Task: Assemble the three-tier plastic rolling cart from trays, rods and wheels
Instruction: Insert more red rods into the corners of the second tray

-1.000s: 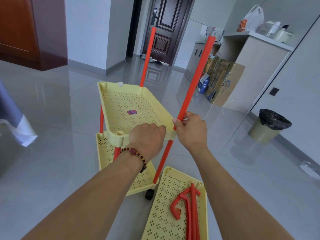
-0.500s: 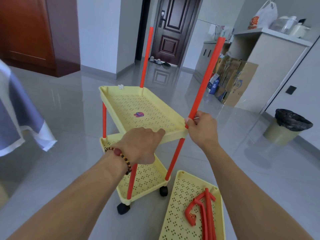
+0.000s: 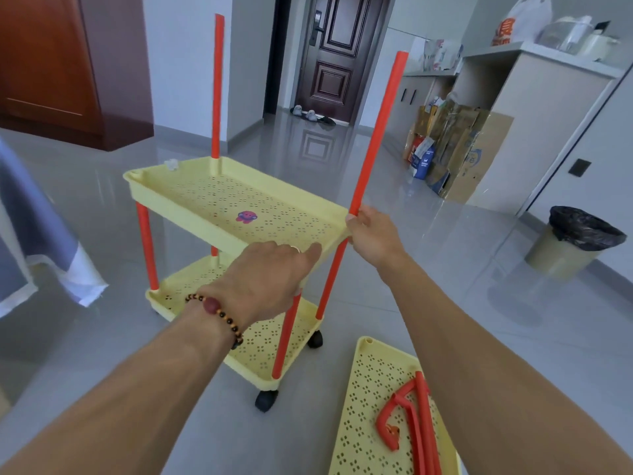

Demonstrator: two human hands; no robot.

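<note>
Right hand (image 3: 371, 234) grips red rod (image 3: 378, 132) at near-right corner of middle tray (image 3: 191, 200), fingers curled round it. Left hand (image 3: 270, 272) lies palm-down on tray's near rim, fingers fairly straight. Tray sits on rods above wheeled bottom tray (image 3: 267, 354). Spare tray (image 3: 363, 423) lies on floor (image 3: 479, 303) beside cart, holding red handle pieces (image 3: 407, 416).

Your view has pulled back and up, so the whole lower tray (image 3: 263, 354) and both near wheels (image 3: 266, 400) now show. Your left hand (image 3: 270, 275) has moved from gripping the near corner of the upper tray (image 3: 212, 197) to lying flatter along its near rim. Your right hand (image 3: 371, 234) stays on the red rod (image 3: 375, 132) at the tray's right corner.
</note>
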